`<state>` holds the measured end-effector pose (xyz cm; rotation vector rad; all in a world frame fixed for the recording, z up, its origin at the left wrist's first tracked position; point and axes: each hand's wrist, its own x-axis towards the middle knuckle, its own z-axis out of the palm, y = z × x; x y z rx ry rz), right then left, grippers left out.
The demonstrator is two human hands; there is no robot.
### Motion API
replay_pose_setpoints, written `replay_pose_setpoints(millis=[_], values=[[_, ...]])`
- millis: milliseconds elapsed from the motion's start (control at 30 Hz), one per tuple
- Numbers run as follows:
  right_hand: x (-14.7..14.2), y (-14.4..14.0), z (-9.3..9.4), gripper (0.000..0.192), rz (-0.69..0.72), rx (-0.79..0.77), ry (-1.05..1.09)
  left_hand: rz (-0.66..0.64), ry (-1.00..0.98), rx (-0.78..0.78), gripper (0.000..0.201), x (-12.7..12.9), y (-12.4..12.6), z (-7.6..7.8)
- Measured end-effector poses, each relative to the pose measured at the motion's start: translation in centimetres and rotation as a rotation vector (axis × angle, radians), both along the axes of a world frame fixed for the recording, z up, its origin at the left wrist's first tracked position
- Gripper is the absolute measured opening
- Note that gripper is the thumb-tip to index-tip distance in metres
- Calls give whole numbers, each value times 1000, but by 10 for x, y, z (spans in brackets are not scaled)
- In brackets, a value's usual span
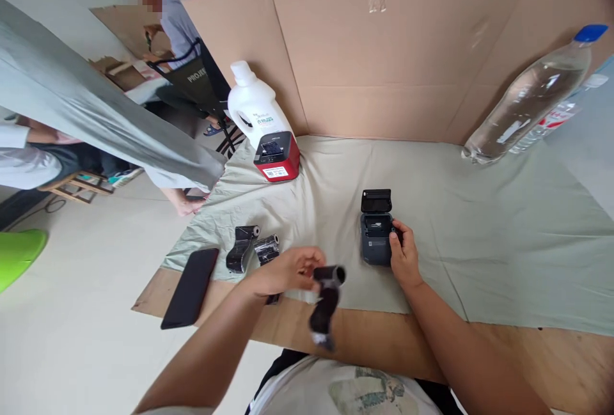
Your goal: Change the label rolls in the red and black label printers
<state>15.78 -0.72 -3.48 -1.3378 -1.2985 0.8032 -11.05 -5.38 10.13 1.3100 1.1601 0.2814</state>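
Note:
My left hand (286,271) holds a black ribbon roll (325,303) by its top end; a loose black strip hangs down from it over the table's front edge. My right hand (405,256) grips the right side of a small dark grey printer (375,234), whose lid stands open toward the back. Two more black rolls (252,248) lie on the cloth just left of my left hand.
A black phone (190,287) lies at the table's left corner. A red-and-black printer (277,156) and a white jug (252,103) stand at the back left. A clear water bottle (525,96) leans against the cardboard wall (384,57). Another person sits beyond the wall, far left.

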Motion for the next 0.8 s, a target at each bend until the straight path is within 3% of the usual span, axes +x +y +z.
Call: replay_pose_setpoints(millis=[100, 200, 300, 433, 800], values=[[1, 1, 0, 45, -16, 7, 12, 20, 160, 405, 23, 55, 36, -9], [3, 2, -2, 46, 7, 4, 54, 14, 407, 632, 23, 94, 68, -20], [5, 2, -3, 45, 27, 1, 62, -50, 574, 664, 24, 111, 87, -29], [5, 2, -3, 45, 18, 16, 98, -108, 664, 665, 25, 115, 95, -30], [6, 2, 1, 33, 45, 117, -148, -59, 601, 751, 30, 113, 85, -41]])
